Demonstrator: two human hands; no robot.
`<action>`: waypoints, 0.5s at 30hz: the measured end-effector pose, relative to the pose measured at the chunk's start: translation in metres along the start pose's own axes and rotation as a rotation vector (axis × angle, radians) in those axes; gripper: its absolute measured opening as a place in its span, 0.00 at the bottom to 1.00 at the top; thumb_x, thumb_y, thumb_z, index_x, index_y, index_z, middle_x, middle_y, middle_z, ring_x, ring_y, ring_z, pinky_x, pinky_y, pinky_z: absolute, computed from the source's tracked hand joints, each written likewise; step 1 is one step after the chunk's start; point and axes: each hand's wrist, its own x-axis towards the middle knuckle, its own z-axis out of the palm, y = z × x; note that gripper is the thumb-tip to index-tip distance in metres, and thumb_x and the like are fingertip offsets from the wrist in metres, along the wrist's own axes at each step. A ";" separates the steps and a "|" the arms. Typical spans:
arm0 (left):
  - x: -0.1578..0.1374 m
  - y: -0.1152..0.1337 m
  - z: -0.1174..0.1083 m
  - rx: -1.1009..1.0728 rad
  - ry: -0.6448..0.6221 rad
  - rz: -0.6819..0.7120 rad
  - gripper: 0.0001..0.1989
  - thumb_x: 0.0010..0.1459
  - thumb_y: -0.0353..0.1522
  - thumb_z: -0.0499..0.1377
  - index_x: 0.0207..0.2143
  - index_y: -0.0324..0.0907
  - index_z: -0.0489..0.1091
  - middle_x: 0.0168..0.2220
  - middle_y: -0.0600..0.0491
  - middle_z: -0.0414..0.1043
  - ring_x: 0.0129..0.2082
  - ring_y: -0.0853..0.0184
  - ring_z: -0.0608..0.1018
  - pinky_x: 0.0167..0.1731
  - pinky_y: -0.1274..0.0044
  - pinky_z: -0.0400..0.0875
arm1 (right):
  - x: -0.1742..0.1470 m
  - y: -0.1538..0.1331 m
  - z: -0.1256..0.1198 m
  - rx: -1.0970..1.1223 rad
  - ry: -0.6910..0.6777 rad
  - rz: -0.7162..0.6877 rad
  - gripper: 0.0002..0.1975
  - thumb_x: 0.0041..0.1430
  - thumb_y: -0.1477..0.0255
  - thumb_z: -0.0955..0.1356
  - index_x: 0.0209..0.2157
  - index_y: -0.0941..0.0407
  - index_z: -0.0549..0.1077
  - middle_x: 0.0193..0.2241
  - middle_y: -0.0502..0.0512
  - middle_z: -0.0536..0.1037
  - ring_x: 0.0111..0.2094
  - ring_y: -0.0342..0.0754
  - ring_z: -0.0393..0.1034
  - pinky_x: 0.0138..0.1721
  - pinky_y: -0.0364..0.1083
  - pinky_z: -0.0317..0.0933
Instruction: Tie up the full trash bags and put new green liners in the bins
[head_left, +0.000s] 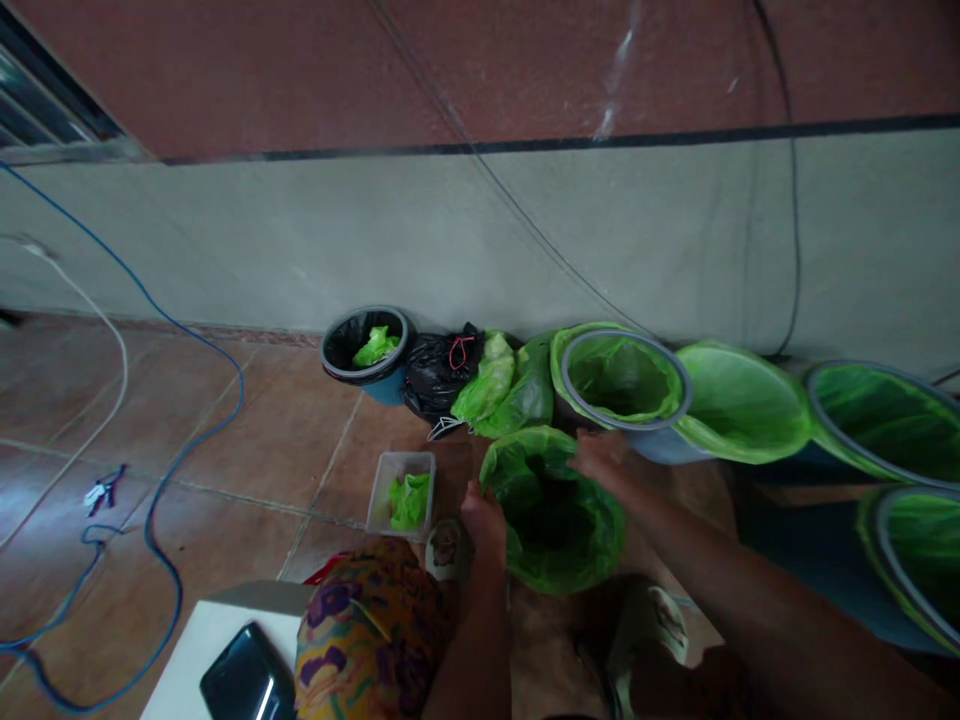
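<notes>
Between my feet stands a trash bin lined with a green trash bag (pixel 551 572), its mouth facing up and the bag folded out over the rim. My left hand (pixel 486 518) is closed on the bag at the left side of the rim. On the far right side of the same rim, my right hand (pixel 604 456) grips the bag's edge, with its fingertips partly hidden. Inside, the liner looks loose and dark toward the bottom. Just left of my left hand, a clear plastic tub (pixel 380 490) holds crumpled green plastic (pixel 409 502).
Along the wall stand a black-lined bin (pixel 386 385), a tied black bag (pixel 433 375), filled green bags (pixel 517 390) and several green-lined bins (pixel 750 405). A blue cable (pixel 180 452) and keys (pixel 103 492) lie on the floor at left. A phone (pixel 247 675) rests on a white surface (pixel 184 670).
</notes>
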 end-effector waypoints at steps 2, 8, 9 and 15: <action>0.000 -0.001 0.002 -0.001 0.001 -0.003 0.08 0.61 0.25 0.55 0.39 0.37 0.74 0.31 0.47 0.78 0.31 0.64 0.79 0.32 0.77 0.66 | -0.002 -0.013 -0.006 -0.043 0.036 0.005 0.32 0.48 0.70 0.77 0.54 0.62 0.71 0.48 0.73 0.77 0.52 0.65 0.71 0.52 0.57 0.61; -0.007 0.008 0.002 -0.024 -0.008 -0.029 0.11 0.61 0.23 0.53 0.40 0.38 0.74 0.34 0.47 0.79 0.34 0.63 0.80 0.34 0.77 0.67 | 0.005 -0.065 -0.023 0.158 0.140 -0.446 0.15 0.66 0.75 0.63 0.50 0.56 0.78 0.48 0.60 0.80 0.51 0.51 0.72 0.55 0.48 0.62; -0.007 0.010 0.002 -0.019 -0.012 -0.041 0.11 0.60 0.23 0.54 0.40 0.38 0.75 0.34 0.47 0.79 0.34 0.63 0.80 0.34 0.76 0.67 | 0.007 -0.073 -0.022 0.177 0.112 -0.499 0.15 0.67 0.75 0.62 0.46 0.55 0.80 0.46 0.58 0.81 0.49 0.50 0.74 0.54 0.47 0.63; -0.008 0.011 0.000 -0.002 -0.040 -0.062 0.12 0.61 0.24 0.54 0.43 0.38 0.75 0.35 0.45 0.80 0.36 0.60 0.81 0.34 0.75 0.69 | 0.019 -0.095 0.006 0.223 -0.050 -0.597 0.12 0.66 0.73 0.66 0.41 0.55 0.82 0.43 0.57 0.84 0.46 0.51 0.76 0.52 0.48 0.65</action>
